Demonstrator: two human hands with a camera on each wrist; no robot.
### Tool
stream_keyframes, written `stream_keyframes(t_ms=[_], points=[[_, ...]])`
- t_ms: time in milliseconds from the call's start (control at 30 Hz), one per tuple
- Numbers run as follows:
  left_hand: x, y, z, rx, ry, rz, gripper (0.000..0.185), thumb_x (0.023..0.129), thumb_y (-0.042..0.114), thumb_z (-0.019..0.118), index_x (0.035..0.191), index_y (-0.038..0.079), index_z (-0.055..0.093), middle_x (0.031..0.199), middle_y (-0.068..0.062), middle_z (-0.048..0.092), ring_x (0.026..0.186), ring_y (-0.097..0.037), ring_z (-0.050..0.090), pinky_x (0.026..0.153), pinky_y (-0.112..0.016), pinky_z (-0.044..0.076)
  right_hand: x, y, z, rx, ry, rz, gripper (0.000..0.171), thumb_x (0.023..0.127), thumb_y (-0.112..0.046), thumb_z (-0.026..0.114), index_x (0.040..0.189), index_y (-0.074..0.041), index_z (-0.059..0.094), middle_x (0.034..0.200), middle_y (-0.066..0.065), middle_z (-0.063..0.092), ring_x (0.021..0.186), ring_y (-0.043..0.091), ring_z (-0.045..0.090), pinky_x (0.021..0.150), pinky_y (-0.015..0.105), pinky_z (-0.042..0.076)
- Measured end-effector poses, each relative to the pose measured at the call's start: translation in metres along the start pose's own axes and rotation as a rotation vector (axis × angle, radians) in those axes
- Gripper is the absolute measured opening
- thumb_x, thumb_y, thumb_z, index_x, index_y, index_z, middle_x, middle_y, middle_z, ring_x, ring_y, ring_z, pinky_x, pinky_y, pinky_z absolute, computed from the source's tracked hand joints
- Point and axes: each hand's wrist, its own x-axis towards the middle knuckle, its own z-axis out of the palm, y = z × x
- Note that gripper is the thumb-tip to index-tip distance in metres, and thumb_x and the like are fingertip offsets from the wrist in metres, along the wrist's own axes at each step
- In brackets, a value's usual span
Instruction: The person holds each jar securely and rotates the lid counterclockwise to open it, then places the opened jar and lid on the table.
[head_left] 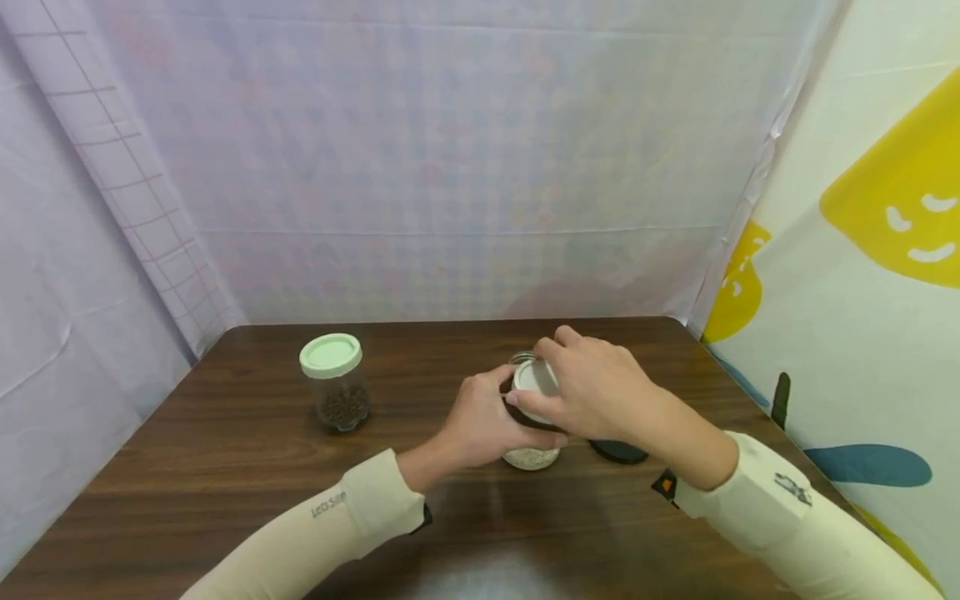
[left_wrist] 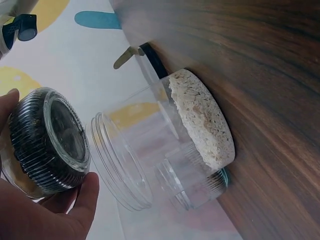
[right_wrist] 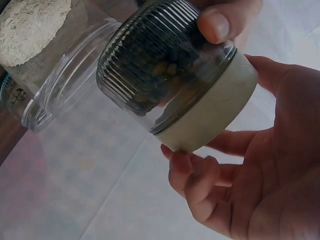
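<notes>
My left hand (head_left: 483,421) grips a small ribbed glass jar (left_wrist: 50,142) around its side. Dark, bean-like pieces show through its glass in the right wrist view. My right hand (head_left: 600,383) pinches the jar's whitish lid (right_wrist: 215,110) at its rim between thumb and fingers; the lid sits on the jar. The held jar is above a larger clear jar (left_wrist: 120,160) that stands lidless on the table, with pale flakes (left_wrist: 200,117) like oats in its bottom. In the head view, my hands hide most of this jar.
A clear jar with a pale green lid (head_left: 331,357) and dark contents stands at the left of the brown table (head_left: 225,483). A black disc (head_left: 618,452) lies right of the flake jar. Another small ribbed glass (left_wrist: 195,182) stands behind it. Curtains hang around the table.
</notes>
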Motion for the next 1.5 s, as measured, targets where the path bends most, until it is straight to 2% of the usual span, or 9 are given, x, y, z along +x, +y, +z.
stream_keyframes(t_ms=[333,500,767,933,1067,1167,1333,1400,1500], points=[[-0.003,0.001,0.001,-0.018,-0.020,-0.001,0.076,0.064,0.047,0.095,0.128,0.019,0.063,0.115,0.007,0.073,0.099,-0.005,0.069,0.082,-0.024,0.057,-0.004,0.014,-0.012,0.100,-0.123,-0.227,0.054,0.094,-0.055,0.065,0.134,-0.018,0.061,0.124,-0.001,0.061,0.099,0.019,0.060,0.073,0.033,0.053],[-0.004,0.002,0.002,-0.072,-0.030,-0.016,0.080,0.065,0.043,0.095,0.132,0.017,0.061,0.116,0.005,0.072,0.100,-0.006,0.069,0.079,-0.024,0.058,-0.007,0.017,-0.017,0.157,-0.154,-0.266,0.054,0.094,-0.047,0.068,0.141,-0.022,0.055,0.134,-0.003,0.059,0.106,0.019,0.057,0.075,0.032,0.052],[-0.005,0.002,0.005,-0.099,-0.053,-0.056,0.081,0.067,0.044,0.094,0.135,0.020,0.058,0.118,0.004,0.069,0.103,-0.009,0.068,0.084,-0.026,0.058,-0.009,0.018,-0.022,0.252,-0.237,-0.383,0.064,0.088,-0.018,0.071,0.147,-0.026,0.047,0.147,-0.009,0.049,0.126,0.019,0.050,0.095,0.042,0.051],[-0.005,0.002,0.005,-0.105,-0.045,-0.036,0.079,0.067,0.042,0.095,0.134,0.020,0.058,0.118,0.005,0.069,0.104,-0.009,0.068,0.085,-0.026,0.058,-0.010,0.020,-0.023,0.261,-0.240,-0.396,0.067,0.087,-0.016,0.072,0.148,-0.027,0.045,0.149,-0.009,0.047,0.132,0.020,0.049,0.101,0.047,0.048],[-0.004,0.002,0.006,-0.090,-0.020,-0.014,0.079,0.066,0.042,0.095,0.133,0.021,0.059,0.115,0.007,0.070,0.102,-0.007,0.067,0.083,-0.025,0.057,-0.010,0.020,-0.023,0.249,-0.173,-0.396,0.066,0.085,-0.019,0.074,0.146,-0.025,0.048,0.149,-0.008,0.046,0.133,0.020,0.049,0.105,0.053,0.043],[-0.003,0.002,0.005,-0.054,0.007,0.001,0.076,0.066,0.044,0.095,0.131,0.024,0.062,0.113,0.011,0.071,0.101,-0.004,0.067,0.084,-0.026,0.056,-0.008,0.017,-0.022,0.212,-0.019,-0.340,0.055,0.089,-0.028,0.072,0.141,-0.022,0.054,0.142,-0.005,0.052,0.123,0.019,0.057,0.098,0.049,0.048],[-0.002,0.003,0.006,-0.028,0.019,0.006,0.071,0.065,0.045,0.095,0.126,0.025,0.064,0.111,0.012,0.072,0.099,-0.003,0.067,0.085,-0.027,0.056,-0.003,0.009,-0.019,0.143,0.282,-0.066,0.037,0.098,-0.044,0.062,0.120,-0.014,0.065,0.113,0.003,0.067,0.087,0.023,0.068,0.070,0.042,0.057],[-0.002,0.003,0.007,-0.030,0.019,0.009,0.072,0.065,0.044,0.095,0.127,0.024,0.064,0.112,0.011,0.072,0.099,-0.004,0.067,0.084,-0.027,0.056,-0.001,0.006,-0.017,0.119,0.296,0.023,0.041,0.099,-0.050,0.057,0.116,-0.013,0.066,0.107,0.005,0.068,0.078,0.025,0.067,0.063,0.042,0.056],[-0.002,0.003,0.008,-0.032,0.018,0.013,0.075,0.066,0.046,0.094,0.130,0.024,0.062,0.113,0.011,0.072,0.100,-0.004,0.067,0.083,-0.026,0.056,0.001,0.002,-0.014,0.050,0.207,0.108,0.059,0.098,-0.064,0.048,0.121,-0.013,0.064,0.112,0.008,0.068,0.074,0.028,0.066,0.059,0.042,0.055]])
